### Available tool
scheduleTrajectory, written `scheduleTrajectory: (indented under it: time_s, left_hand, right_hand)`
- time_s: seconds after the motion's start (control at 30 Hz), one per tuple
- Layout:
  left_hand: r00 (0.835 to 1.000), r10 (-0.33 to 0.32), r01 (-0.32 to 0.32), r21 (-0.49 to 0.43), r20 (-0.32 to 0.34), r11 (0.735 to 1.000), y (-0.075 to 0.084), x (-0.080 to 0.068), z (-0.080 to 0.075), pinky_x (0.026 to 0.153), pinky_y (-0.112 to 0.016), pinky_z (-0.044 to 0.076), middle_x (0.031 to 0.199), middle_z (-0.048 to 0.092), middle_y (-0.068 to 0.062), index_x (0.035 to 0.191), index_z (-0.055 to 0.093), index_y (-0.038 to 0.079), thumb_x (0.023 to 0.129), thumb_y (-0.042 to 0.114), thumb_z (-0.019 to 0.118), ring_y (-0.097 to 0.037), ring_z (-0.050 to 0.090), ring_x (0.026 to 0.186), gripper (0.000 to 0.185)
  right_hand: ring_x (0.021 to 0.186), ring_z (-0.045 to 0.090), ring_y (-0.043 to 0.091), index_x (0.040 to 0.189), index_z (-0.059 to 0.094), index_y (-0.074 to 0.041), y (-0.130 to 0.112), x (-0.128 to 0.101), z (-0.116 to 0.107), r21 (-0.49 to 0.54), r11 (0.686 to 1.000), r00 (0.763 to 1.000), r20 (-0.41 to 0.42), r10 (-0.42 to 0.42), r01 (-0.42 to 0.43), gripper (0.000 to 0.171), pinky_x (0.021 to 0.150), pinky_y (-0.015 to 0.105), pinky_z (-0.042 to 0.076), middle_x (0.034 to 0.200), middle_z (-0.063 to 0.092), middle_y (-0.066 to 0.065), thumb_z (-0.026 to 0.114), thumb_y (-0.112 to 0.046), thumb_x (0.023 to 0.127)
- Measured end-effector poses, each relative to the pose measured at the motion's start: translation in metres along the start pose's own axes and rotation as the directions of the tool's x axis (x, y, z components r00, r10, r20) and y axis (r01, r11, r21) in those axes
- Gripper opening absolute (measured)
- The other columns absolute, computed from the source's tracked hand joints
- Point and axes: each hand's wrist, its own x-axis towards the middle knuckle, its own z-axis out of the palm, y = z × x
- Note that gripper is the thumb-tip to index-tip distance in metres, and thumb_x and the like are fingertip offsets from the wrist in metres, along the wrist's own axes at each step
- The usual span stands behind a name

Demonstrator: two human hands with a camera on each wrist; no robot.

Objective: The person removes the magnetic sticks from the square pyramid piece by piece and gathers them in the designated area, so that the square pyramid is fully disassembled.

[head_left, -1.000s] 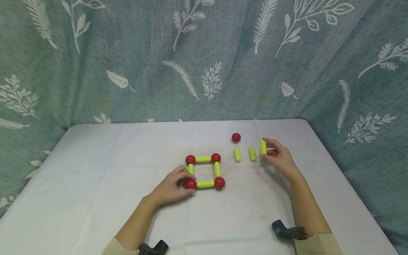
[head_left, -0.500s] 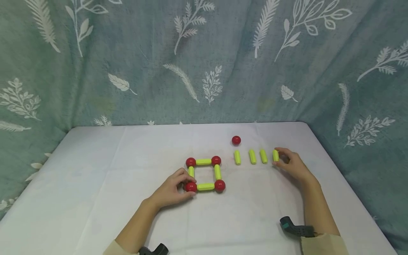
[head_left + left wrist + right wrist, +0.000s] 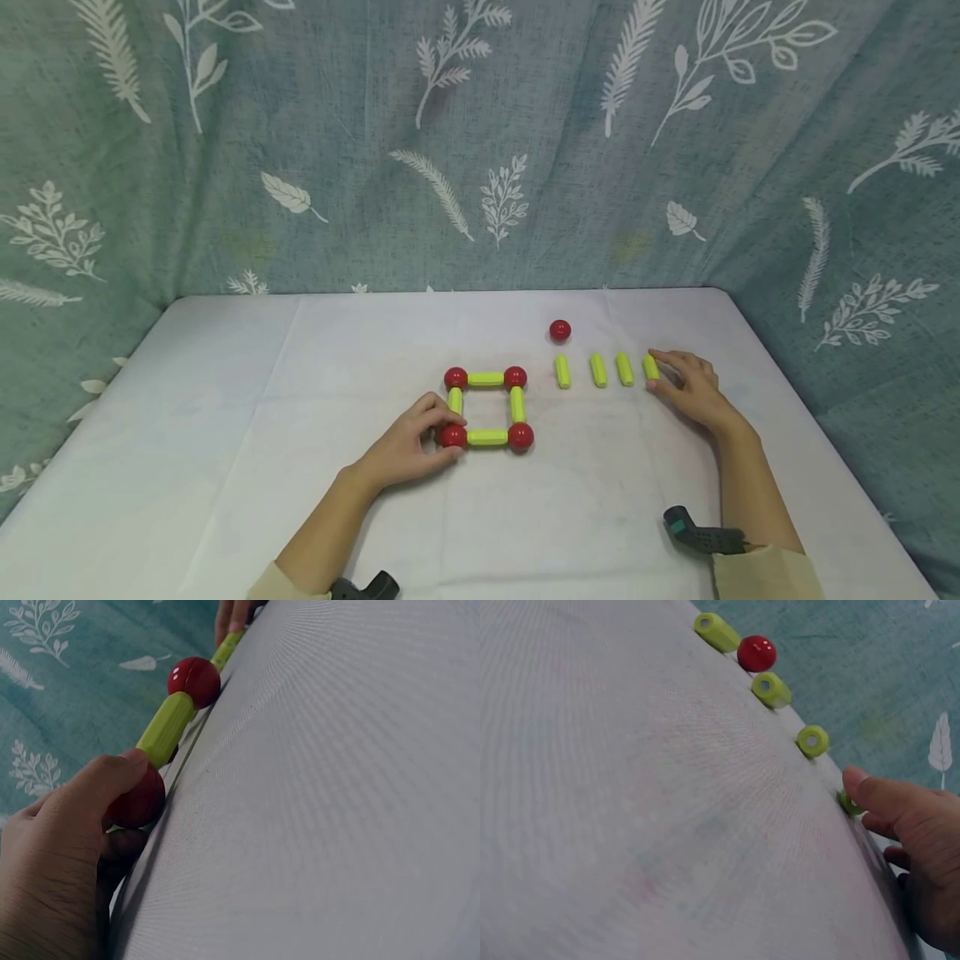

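We read the step in hand as the laying out of loose parts beside a finished base. Our left hand (image 3: pixel 408 442) curls its thumb and fingers round the near-left red ball (image 3: pixel 452 436) of the square frame (image 3: pixel 487 404), four red balls joined by four yellow-green rods, and so steadies it on the white table (image 3: pixel 225 433). In the left wrist view the thumb lies over that ball, with the near rod (image 3: pixel 165 729) and the next ball (image 3: pixel 194 680) running away from it.

Our right hand (image 3: pixel 692 387) rests on the cloth with fingers extended and relaxed, the fingertips touching the rightmost rod (image 3: pixel 650 367) of a row of four loose rods; in the right wrist view a fingertip covers part of that rod's end, and no pinch is visible. The other three, second rod (image 3: pixel 624 368), third rod (image 3: pixel 597 370) and fourth rod (image 3: pixel 562 371), lie parallel and apart, between the right hand and the frame. A loose red ball (image 3: pixel 559 331) sits just behind the fourth rod.

In our judgement the next move calls for a firm pinch on one loose rod, carried to a corner ball while the left hand steadies the frame.
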Motion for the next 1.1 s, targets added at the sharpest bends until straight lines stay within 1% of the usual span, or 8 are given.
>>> scheduleTrajectory:
  time_s: [0.13, 0.27, 0.47, 0.63, 0.73, 0.9, 1.0, 1.1]
  left_hand:
    - [1.0, 0.006, -0.006, 0.001, -0.011, 1.0, 0.0, 0.0, 0.0, 0.07, -0.019, 0.046, 0.097, 0.049, 0.01, 0.104, 0.065, 0.015, 0.078, 0.018, 0.078, -0.005, 0.049, 0.085, 0.029]
    - [0.999, 0.022, -0.022, 0.011, -0.029, 1.0, -0.001, 0.0, 0.0, 0.067, -0.018, 0.046, 0.095, 0.05, 0.009, 0.103, 0.066, 0.016, 0.076, 0.02, 0.08, -0.005, 0.049, 0.082, 0.03]
    - [0.998, 0.02, -0.018, 0.018, -0.067, 1.0, -0.003, 0.0, 0.0, 0.064, -0.018, 0.045, 0.091, 0.049, 0.006, 0.102, 0.066, 0.017, 0.072, 0.021, 0.083, -0.006, 0.049, 0.078, 0.035]
    - [0.999, 0.014, -0.014, -0.021, -0.041, 1.0, -0.004, 0.0, -0.001, 0.067, -0.02, 0.047, 0.092, 0.051, 0.006, 0.103, 0.067, 0.017, 0.073, 0.02, 0.082, -0.008, 0.051, 0.08, 0.034]
    - [1.0, -0.001, 0.001, -0.047, -0.012, 0.999, -0.004, 0.0, -0.001, 0.068, -0.02, 0.048, 0.095, 0.052, 0.007, 0.104, 0.067, 0.018, 0.075, 0.022, 0.081, -0.007, 0.051, 0.081, 0.032]
    - [1.0, -0.012, 0.013, -0.068, 0.009, 0.998, -0.003, 0.001, -0.002, 0.069, -0.02, 0.047, 0.096, 0.052, 0.008, 0.105, 0.068, 0.018, 0.076, 0.026, 0.08, -0.008, 0.05, 0.083, 0.032]
    - [1.0, -0.004, 0.004, -0.077, 0.005, 0.997, 0.011, 0.003, -0.006, 0.067, -0.024, 0.046, 0.094, 0.054, 0.001, 0.103, 0.069, 0.01, 0.074, 0.016, 0.081, -0.015, 0.05, 0.082, 0.032]
    - [1.0, -0.006, 0.006, -0.081, 0.0, 0.997, 0.015, 0.004, -0.007, 0.066, -0.027, 0.045, 0.093, 0.055, -0.006, 0.102, 0.069, 0.004, 0.071, 0.007, 0.082, -0.022, 0.049, 0.081, 0.033]
  right_hand:
    - [0.135, 0.013, 0.047, 0.143, 0.037, -0.006, -0.002, -0.001, 0.0, 0.02, 1.0, 0.999, -0.037, 0.002, -0.001, 0.071, 0.104, 0.068, 0.017, 0.145, 0.031, 0.024, 0.062, -0.044, 0.088]
    - [0.133, 0.024, 0.046, 0.14, 0.041, -0.002, -0.01, -0.006, -0.001, 0.059, 0.997, 0.996, -0.08, -0.042, 0.047, 0.067, 0.107, 0.061, 0.023, 0.141, 0.036, 0.024, 0.064, -0.039, 0.089]
    - [0.124, 0.039, 0.041, 0.134, 0.049, -0.002, -0.03, -0.01, 0.0, 0.1, 0.972, 0.966, -0.175, -0.192, 0.211, 0.054, 0.103, 0.06, 0.029, 0.132, 0.047, 0.022, 0.066, -0.026, 0.089]
    - [0.11, 0.049, 0.034, 0.134, 0.05, -0.003, -0.052, -0.012, 0.007, 0.154, 0.936, 0.938, -0.202, -0.283, 0.316, 0.048, 0.094, 0.053, 0.037, 0.121, 0.054, 0.019, 0.065, -0.015, 0.09]
    - [0.104, 0.052, 0.031, 0.132, 0.052, -0.004, -0.067, -0.012, 0.015, 0.178, 0.912, 0.923, -0.186, -0.337, 0.369, 0.046, 0.089, 0.049, 0.042, 0.116, 0.058, 0.017, 0.066, -0.012, 0.089]
    - [0.098, 0.055, 0.028, 0.129, 0.056, -0.006, -0.089, -0.015, 0.03, 0.22, 0.873, 0.9, -0.109, -0.422, 0.436, 0.045, 0.083, 0.044, 0.047, 0.112, 0.061, 0.016, 0.069, -0.01, 0.086]
    - [0.097, 0.055, 0.03, 0.128, 0.056, -0.002, -0.104, -0.02, 0.038, 0.248, 0.865, 0.898, -0.062, -0.436, 0.437, 0.045, 0.082, 0.043, 0.047, 0.112, 0.061, 0.018, 0.069, -0.007, 0.085]
    - [0.095, 0.057, 0.028, 0.127, 0.056, -0.001, -0.112, -0.021, 0.049, 0.273, 0.854, 0.89, -0.018, -0.456, 0.443, 0.044, 0.081, 0.041, 0.048, 0.113, 0.062, 0.017, 0.069, -0.007, 0.085]
